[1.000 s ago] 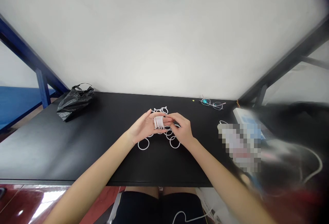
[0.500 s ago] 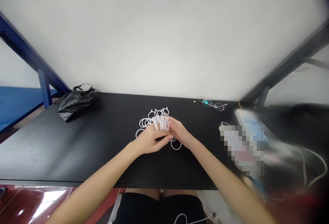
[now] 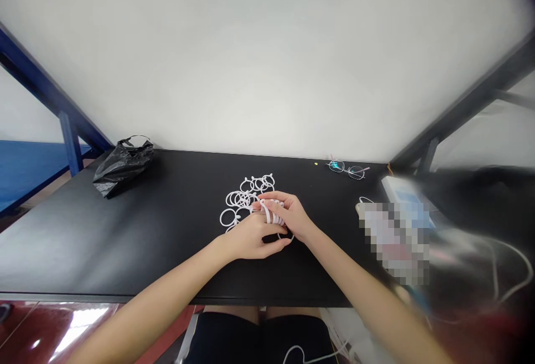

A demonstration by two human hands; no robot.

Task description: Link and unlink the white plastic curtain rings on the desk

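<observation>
Several white rings (image 3: 276, 212), each with a small knob, sit side by side around the fingers of my left hand (image 3: 249, 238). Its thumb stretches out below them, pointing right. From the right, my right hand (image 3: 296, 218) closes over the same bunch, its thumb and fingers pressing on the rings; its fingertips are partly hidden. Just beyond and left of the hands, a loose group of similar white rings (image 3: 237, 199) lies on the black table (image 3: 175, 219), some overlapping. One more ring shows partly beneath my right hand.
A black plastic bag (image 3: 125, 164) lies at the back left. Eyeglasses (image 3: 346, 170) rest near the wall at the back right. Further right are a white box (image 3: 403, 194), a blurred-out item (image 3: 393, 241) and a pale cable (image 3: 512, 258). Slanted metal bars (image 3: 69, 113) flank the table.
Both hands have shifted slightly right and toward me. My right hand has moved over the rings on my left fingers and now grips across them; more of the loose rings are uncovered.
</observation>
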